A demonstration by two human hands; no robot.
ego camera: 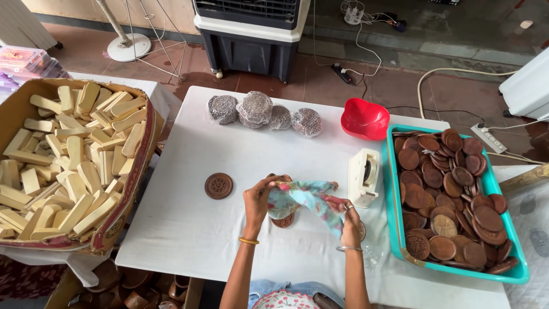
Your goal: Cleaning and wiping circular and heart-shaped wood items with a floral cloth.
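A: Centre of the white-covered table (229, 171): a floral cloth, pale blue with pink and yellow print (306, 197), bunched between both hands, held just above the tabletop at the near edge.

B: And the grip?

A: Left hand (258, 201) has its fingers curled tight over the cloth's left end, gold bangle at the wrist. A round dark-brown carved disc (283, 220) shows under that hand, mostly wrapped by the cloth; whether the fingers press on it directly I cannot tell. Right hand (347, 223) is closed on the cloth's lower right end, silver bangle at the wrist.

B: Nearest things?

A: A second round brown carved disc (218, 185) lies flat on the table, left of the hands, apart from them. Just right of the cloth stands a cream-coloured tape dispenser (364, 176).

B: Further out?

A: Right edge: a teal rectangular plastic tray (394, 229) heaped with many brown round discs (452, 197). Behind it, touching its far corner, a red plastic bowl (365, 118). Far side of the table, a row of four clear-wrapped grey bundles (264, 113). Left, beside the table, a large cardboard box (146, 143) piled with pale yellowish wooden blocks (68, 154). On the floor beyond, a dark air cooler (250, 34) and a white fan base (128, 47).
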